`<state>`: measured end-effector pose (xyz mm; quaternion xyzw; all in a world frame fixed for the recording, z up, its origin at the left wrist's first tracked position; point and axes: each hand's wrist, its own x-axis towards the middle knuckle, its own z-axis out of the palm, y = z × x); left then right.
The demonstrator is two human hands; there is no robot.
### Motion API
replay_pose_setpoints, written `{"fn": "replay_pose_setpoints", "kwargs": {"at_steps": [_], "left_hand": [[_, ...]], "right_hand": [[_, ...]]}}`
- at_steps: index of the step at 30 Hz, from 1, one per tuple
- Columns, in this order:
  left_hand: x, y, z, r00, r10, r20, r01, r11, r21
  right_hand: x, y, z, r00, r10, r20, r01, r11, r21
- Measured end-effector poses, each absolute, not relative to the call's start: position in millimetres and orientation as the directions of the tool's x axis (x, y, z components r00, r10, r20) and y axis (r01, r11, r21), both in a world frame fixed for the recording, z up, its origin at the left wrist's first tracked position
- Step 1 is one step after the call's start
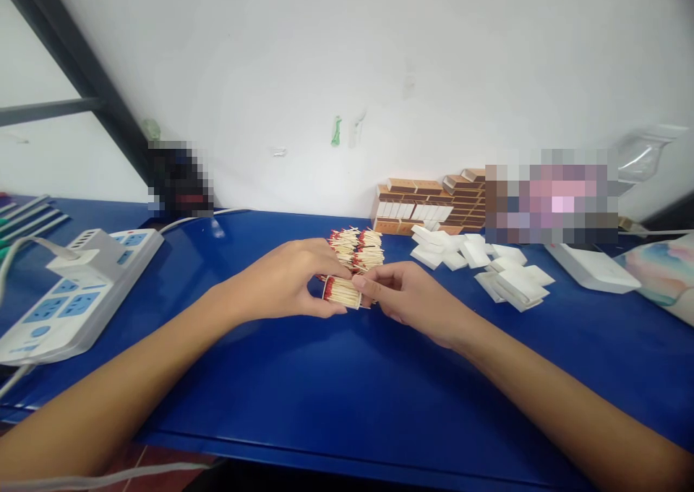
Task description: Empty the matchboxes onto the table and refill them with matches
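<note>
Between my two hands is a white matchbox tray [343,293] filled with red-headed matches, their heads toward the left. My left hand [301,279] is closed round the tray's left side, thumb along its near edge. At the tray's right end, my right hand [398,293] pinches it with the thumb on top; its other fingers are curled and partly hidden. Just behind the tray, loose matches [358,248] lie piled in two bunches on the blue table. White empty trays [482,257] are scattered to the right of my right hand.
Brown matchbox covers [423,199] are stacked against the wall, some with white trays. A white power strip [81,290] with a plugged-in adapter lies at left. A white flat box [590,266] rests at right. The blue table's [347,405] front edge runs below my arms.
</note>
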<state>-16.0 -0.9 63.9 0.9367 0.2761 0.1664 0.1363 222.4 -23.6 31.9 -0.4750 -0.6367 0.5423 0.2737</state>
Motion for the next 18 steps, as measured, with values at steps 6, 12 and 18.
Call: {"fn": "replay_pose_setpoints", "kwargs": {"at_steps": [6,12,18], "left_hand": [[-33,14,57,0.743,0.618,0.257,0.580,-0.786,0.212],[-37,19,48,0.733,0.640,0.232,0.627,-0.767,0.135],[-27,17,34,0.736,0.613,0.287,0.594,-0.788,0.160]], "right_hand": [[210,-14,22,-0.293,0.953,0.076,0.358,0.183,-0.916],[205,-3,11,-0.233,0.953,0.194,0.418,0.278,-0.865],[203,-5,8,-0.223,0.935,0.278,0.507,0.354,-0.786]]}}
